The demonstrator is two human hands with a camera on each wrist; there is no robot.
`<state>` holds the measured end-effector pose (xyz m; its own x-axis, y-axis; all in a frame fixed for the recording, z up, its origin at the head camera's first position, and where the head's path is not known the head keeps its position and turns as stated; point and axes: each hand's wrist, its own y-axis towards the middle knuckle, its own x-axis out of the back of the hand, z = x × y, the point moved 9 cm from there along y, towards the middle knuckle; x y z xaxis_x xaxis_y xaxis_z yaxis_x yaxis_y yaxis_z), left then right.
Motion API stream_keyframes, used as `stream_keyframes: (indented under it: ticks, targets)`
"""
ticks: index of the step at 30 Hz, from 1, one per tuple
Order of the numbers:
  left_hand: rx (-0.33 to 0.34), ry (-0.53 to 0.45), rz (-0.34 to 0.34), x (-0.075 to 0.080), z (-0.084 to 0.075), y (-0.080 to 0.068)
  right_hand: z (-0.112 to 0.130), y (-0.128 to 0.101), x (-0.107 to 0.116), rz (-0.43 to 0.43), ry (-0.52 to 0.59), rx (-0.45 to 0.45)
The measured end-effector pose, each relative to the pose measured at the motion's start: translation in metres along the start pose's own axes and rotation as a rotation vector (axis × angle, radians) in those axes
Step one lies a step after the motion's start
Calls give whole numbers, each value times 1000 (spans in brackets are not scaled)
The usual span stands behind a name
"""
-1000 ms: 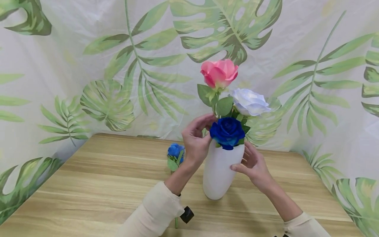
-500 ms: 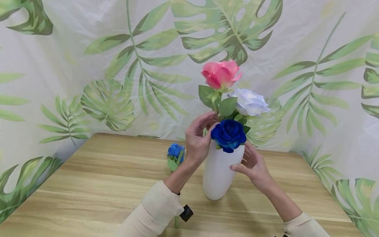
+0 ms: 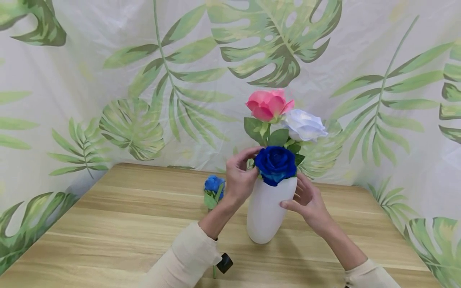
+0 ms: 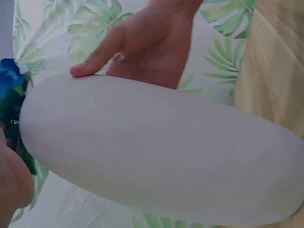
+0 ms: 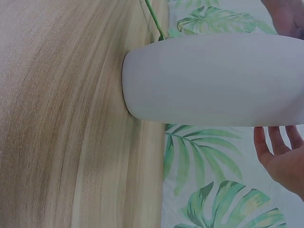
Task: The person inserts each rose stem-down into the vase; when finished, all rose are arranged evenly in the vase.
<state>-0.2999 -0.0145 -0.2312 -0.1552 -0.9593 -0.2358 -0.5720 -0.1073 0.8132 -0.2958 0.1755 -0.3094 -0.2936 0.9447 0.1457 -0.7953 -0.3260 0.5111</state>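
A white vase (image 3: pixel 268 212) stands on the table, holding a pink rose (image 3: pixel 269 105), a pale bluish-white rose (image 3: pixel 304 125) and a dark blue rose (image 3: pixel 275 165). At the vase's mouth my left hand (image 3: pixel 240 178) pinches the pink rose by its stem; the fingertips are partly hidden behind the dark blue bloom. My right hand (image 3: pixel 310 204) holds the vase's upper right side, thumb in front and fingers behind. In the left wrist view, the right thumb (image 4: pixel 85 69) lies along the vase's edge. The right wrist view shows the right fingers (image 5: pixel 277 140) at its lower edge.
A smaller blue rose (image 3: pixel 214 184) lies on the wooden table (image 3: pixel 126 224), left of the vase, its stem partly under my left forearm. Behind the table hangs a leaf-patterned cloth (image 3: pixel 194 88).
The pink rose has come down lower into the vase, with my left hand sinking slightly alongside it. The dark blue bloom has shifted a little. My right hand and the vase have stayed put.
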Motion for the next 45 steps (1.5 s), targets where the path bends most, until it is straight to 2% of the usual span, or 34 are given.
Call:
stream_keyframes:
  ticks: [3, 10, 14, 16, 19, 22, 26, 31, 37, 45]
  targets:
    - [28, -1, 1, 2, 5, -4, -1, -1, 0, 3, 1, -4]
    - [-9, 45, 15, 2, 0, -3, 0, -1, 0, 7, -15, 6]
    - [-17, 56, -29, 4, -4, 2, 0, 0, 0, 3, -16, 7]
    - [16, 36, -83, 8, -2, 4, 0, 0, 1, 0, -18, 8]
    - [104, -31, -173, 15, 4, 6, 0, 0, 1, 0, -19, 9]
    - [183, -114, -213, 18, 10, 8, 1, 0, 0, 5, -17, 14]
    - [254, -191, -185, 17, 14, 11, 1, 0, 0, 9, -11, 19]
    - [321, -206, -121, 11, 19, 14, 1, -1, -1, 10, -2, 12]
    - [347, -226, -77, 6, 21, 19, 1, 0, -1, 5, 8, 9]
    - [398, -313, -22, 1, 26, 24, -1, -1, 0, 1, 5, -5]
